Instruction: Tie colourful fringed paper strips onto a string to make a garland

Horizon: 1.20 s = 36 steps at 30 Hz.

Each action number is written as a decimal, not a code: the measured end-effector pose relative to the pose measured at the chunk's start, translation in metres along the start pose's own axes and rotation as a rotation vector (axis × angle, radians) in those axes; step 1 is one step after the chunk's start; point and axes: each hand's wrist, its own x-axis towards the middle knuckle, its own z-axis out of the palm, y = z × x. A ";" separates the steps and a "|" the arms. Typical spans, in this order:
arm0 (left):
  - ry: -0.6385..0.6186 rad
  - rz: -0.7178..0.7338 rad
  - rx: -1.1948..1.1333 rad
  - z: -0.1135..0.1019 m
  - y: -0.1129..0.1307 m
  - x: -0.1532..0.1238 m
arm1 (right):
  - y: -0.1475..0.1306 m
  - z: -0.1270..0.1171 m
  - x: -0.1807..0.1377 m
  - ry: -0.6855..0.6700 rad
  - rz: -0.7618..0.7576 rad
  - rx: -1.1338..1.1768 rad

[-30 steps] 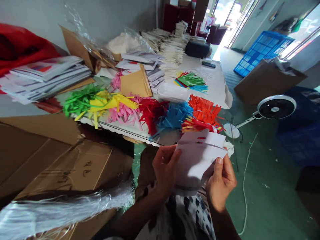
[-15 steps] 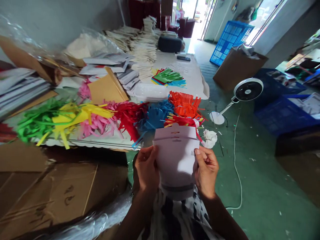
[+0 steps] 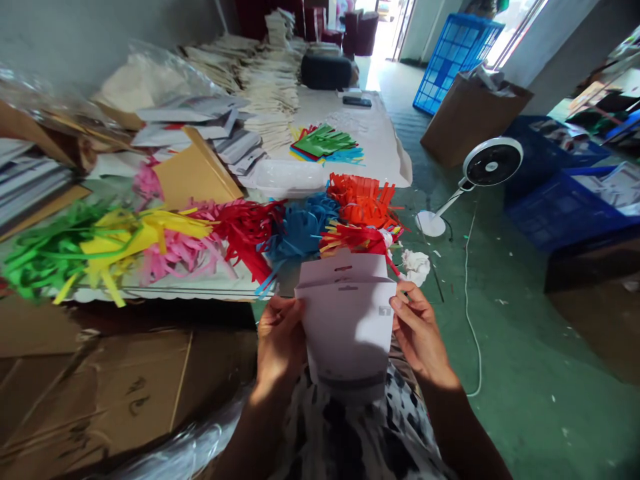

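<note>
Between my hands, above my lap, is a white paper packet (image 3: 345, 333) with hang-hole slots at its top and a dark band near its bottom. My left hand (image 3: 281, 337) pinches its left edge, thumb towards me. On the opposite edge, the thumb and fingers of my right hand (image 3: 419, 328) are closed, beside a small grey mark. Just beyond the packet's top lies a bundle of red and yellow fringed strips (image 3: 357, 238) at the table's edge. Whether the packet is one piece or layered sheets is hard to tell, though a second top edge shows behind.
Fringed bundles in green (image 3: 55, 247), yellow (image 3: 130, 240), blue (image 3: 305, 230) and orange (image 3: 361, 201) line the table edge. A white tray (image 3: 289, 179) sits behind them. Flattened cardboard (image 3: 125, 380) is at lower left. A white fan (image 3: 493, 162) and blue crates (image 3: 575, 207) stand on the right.
The view has shifted, so the table and fan appear higher and further left. My right hand's fingers sit slightly higher on the packet's edge, and the grey mark there shows more.
</note>
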 end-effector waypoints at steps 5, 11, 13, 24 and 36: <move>-0.025 0.050 -0.001 -0.002 -0.008 0.001 | 0.000 0.001 -0.002 -0.087 -0.032 -0.078; -0.040 0.073 0.076 -0.002 -0.012 0.003 | 0.009 0.004 -0.001 -0.081 -0.010 -0.092; -0.068 0.044 0.118 -0.001 -0.015 0.006 | 0.013 0.006 0.002 -0.022 -0.061 -0.077; -0.208 0.101 0.450 -0.009 -0.039 0.003 | 0.010 0.000 0.012 0.174 -0.174 -0.079; -0.145 0.286 0.622 -0.039 -0.046 0.009 | 0.025 -0.002 0.017 0.113 -0.244 -0.099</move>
